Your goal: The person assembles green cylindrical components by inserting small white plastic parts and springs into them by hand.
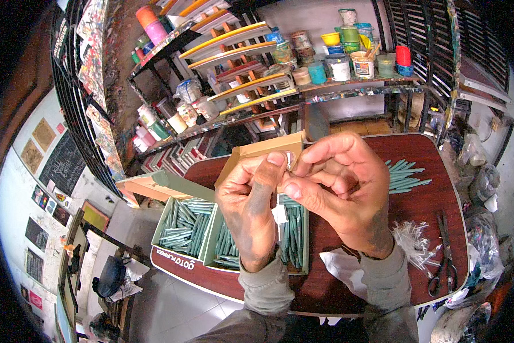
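My left hand (250, 206) and my right hand (342, 191) are raised together over a dark red table (428, 206), fingertips meeting. Between them they pinch a small white, thin piece (289, 160), with a small white tag (280, 214) hanging below. Both hands are smudged with dark grey. Under them lies an open cardboard box (182, 226) with compartments full of teal-green sticks. Its tan lid (257, 151) stands up behind my hands.
A loose pile of teal sticks (405, 174) lies at the table's far right. Clear plastic slips (414, 240) and black scissors (445, 260) sit at the right. White paper (342, 268) lies near the front edge. Shelves of paint pots (337, 57) stand behind.
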The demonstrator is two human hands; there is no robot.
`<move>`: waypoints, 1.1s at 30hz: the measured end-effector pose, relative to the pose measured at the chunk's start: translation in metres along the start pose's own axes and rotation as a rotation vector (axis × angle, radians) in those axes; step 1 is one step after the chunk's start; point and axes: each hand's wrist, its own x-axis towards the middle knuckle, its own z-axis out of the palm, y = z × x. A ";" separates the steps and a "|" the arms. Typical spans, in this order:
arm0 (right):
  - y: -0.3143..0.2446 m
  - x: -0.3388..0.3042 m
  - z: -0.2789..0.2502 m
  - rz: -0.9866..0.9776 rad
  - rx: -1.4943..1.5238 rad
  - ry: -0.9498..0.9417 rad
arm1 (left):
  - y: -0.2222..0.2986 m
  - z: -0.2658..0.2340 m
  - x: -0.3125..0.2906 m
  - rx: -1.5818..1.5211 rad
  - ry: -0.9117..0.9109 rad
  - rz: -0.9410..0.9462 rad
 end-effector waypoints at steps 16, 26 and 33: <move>-0.003 0.017 -0.029 0.024 -0.416 -0.059 | -0.004 -0.021 0.018 0.080 0.064 0.206; 0.038 -0.137 -0.119 0.506 -1.591 -0.547 | 0.012 -0.036 0.024 0.146 0.048 0.167; 0.088 -0.172 -0.119 0.461 -1.512 -0.538 | -0.001 -0.041 0.026 -0.006 -0.074 0.216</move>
